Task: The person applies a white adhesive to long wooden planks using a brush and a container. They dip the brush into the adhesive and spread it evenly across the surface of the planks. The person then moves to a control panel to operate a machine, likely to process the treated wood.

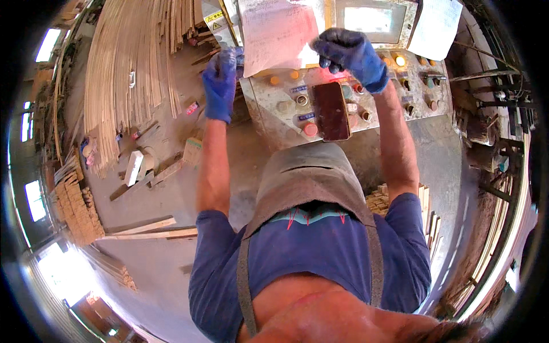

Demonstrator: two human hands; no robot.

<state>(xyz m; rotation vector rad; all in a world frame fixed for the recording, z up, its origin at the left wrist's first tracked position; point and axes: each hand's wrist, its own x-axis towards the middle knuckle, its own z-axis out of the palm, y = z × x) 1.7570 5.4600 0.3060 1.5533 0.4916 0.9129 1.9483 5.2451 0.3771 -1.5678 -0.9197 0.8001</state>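
Observation:
My left hand [220, 86], in a blue work glove, is beside the left edge of a printed paper sheet [277, 34] at the control panel. Its fingers curl inward, and whatever they may grip is hidden. My right hand [350, 56], gloved alike, hangs over the panel [263, 114] by the sheet's right edge. Its fingers are bent with the tips together; what lies between them, if anything, cannot be made out. Below it a dark-red phone [331, 111] lies across the buttons. A lit yellow button [400, 60] shows right of that hand.
A display screen [374, 22] stands behind the right hand, with another paper [434, 28] beside it. Long wooden strips [123, 68] lie in a large heap at the left. Stacked wood blocks [77, 203] and boards [148, 228] are on the floor. Machinery lines the right side.

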